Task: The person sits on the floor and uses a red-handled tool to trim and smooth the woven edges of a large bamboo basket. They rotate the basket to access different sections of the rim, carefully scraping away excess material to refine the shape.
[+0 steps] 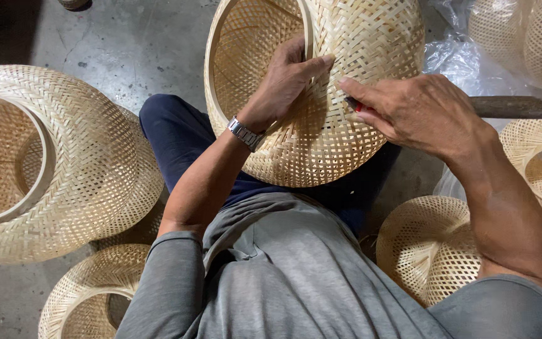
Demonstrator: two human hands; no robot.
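A large woven bamboo basket [352,56] rests tilted on my lap, its round opening facing left. My left hand [286,78] grips its rim, thumb inside and fingers across the outer weave; a metal watch sits on that wrist. My right hand [418,110] is closed around a tool with a dark wooden handle [512,107] and a bit of red near the fingers. The tool's tip presses against the basket's woven side close to my left fingertips.
A big woven basket [64,163] lies on the concrete floor at left, a smaller one [89,295] below it. More baskets sit at right [431,245] and top right [522,31], with clear plastic sheeting [465,63] beside them.
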